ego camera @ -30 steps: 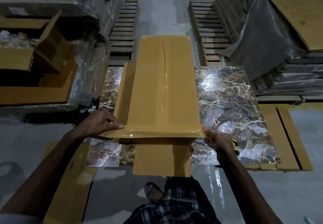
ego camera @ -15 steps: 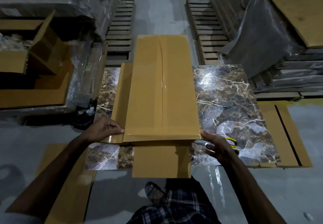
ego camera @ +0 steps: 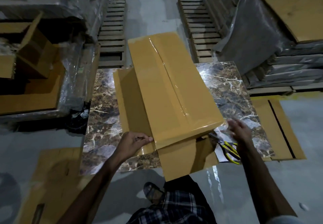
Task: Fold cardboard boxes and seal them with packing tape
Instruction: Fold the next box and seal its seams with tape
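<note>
A long brown cardboard box [ego camera: 167, 91] lies on a dark marble slab [ego camera: 103, 105], turned so its near end points lower right. Clear tape runs along its centre seam and across its near edge. One flap [ego camera: 188, 157] hangs open at the near end and a side flap [ego camera: 125, 98] sticks out on the left. My left hand [ego camera: 134, 141] pinches the taped near-left corner of the box. My right hand [ego camera: 237, 131] hovers, blurred, with spread fingers just off the near-right corner, holding nothing.
Yellow-handled scissors [ego camera: 229, 150] lie on the slab under my right wrist. Flat cardboard sheets [ego camera: 50, 180] lie on the floor at left and right. An open box [ego camera: 26, 49] stands at far left. Wooden pallets [ego camera: 111, 31] and wrapped stacks [ego camera: 279, 49] stand behind.
The box has swung clockwise, its near end moving right. My right hand has let go of the near-right corner and moved away. My left hand keeps its pinch.
</note>
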`<move>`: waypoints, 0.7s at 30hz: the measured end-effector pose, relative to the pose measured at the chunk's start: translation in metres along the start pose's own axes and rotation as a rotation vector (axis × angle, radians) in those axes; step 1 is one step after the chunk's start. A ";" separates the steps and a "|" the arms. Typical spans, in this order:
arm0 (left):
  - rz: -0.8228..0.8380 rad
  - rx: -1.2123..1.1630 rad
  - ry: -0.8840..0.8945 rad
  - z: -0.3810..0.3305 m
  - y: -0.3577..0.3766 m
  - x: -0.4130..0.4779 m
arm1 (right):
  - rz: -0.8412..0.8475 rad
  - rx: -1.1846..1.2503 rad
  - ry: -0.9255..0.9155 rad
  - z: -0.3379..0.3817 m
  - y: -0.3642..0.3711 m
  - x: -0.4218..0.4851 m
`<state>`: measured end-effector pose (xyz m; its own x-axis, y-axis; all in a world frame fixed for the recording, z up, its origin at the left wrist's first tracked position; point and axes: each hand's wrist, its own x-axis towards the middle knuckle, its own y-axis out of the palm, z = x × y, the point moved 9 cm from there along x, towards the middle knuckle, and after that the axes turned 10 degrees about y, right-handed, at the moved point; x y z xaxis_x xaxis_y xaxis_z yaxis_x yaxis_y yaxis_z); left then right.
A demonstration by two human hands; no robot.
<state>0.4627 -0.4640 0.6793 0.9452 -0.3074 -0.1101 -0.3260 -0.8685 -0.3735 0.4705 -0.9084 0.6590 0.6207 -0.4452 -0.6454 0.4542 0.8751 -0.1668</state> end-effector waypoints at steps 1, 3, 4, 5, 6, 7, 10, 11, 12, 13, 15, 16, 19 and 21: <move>-0.025 -0.011 0.000 -0.001 0.004 0.000 | -0.080 -0.065 -0.158 0.020 -0.008 -0.007; -0.061 -0.043 -0.010 -0.001 0.009 0.001 | -0.085 -0.186 -0.361 0.049 -0.001 -0.028; -0.068 -0.057 -0.017 -0.001 0.011 0.001 | -0.033 -0.245 -0.407 0.058 0.011 -0.038; -0.070 -0.059 -0.023 -0.001 0.012 0.002 | 0.020 -0.282 -0.406 0.058 0.022 -0.042; -0.069 -0.054 -0.021 -0.002 0.013 0.004 | 0.059 -0.292 -0.386 0.058 0.030 -0.044; -0.071 -0.052 -0.017 -0.003 0.015 0.005 | 0.085 -0.274 -0.363 0.056 0.035 -0.042; -0.090 -0.048 -0.021 -0.004 0.018 0.006 | 0.103 -0.267 -0.268 0.053 0.035 -0.029; -0.094 -0.048 -0.023 -0.004 0.018 0.006 | 0.081 -0.318 -0.271 0.054 0.032 -0.027; -0.096 -0.053 -0.032 -0.004 0.020 0.006 | 0.035 -0.423 -0.314 0.058 0.031 -0.033; -0.100 -0.053 -0.036 -0.005 0.021 0.006 | -0.013 -0.550 -0.399 0.063 0.033 -0.040; -0.104 -0.046 -0.028 -0.011 0.025 0.005 | -0.104 -0.866 -0.630 0.069 0.046 -0.058; -0.113 -0.046 -0.030 -0.011 0.026 0.005 | -0.149 -1.013 -0.725 0.066 0.055 -0.065; -0.126 -0.072 -0.045 -0.008 0.029 0.003 | -0.226 -1.162 -0.796 0.050 0.062 -0.068; -0.142 -0.085 -0.060 -0.007 0.028 0.003 | -0.242 -1.190 -0.836 0.045 0.069 -0.078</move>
<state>0.4561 -0.4924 0.6750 0.9804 -0.1581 -0.1179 -0.1876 -0.9320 -0.3102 0.4823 -0.8223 0.7314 0.9762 -0.2153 0.0262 0.0742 0.2181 -0.9731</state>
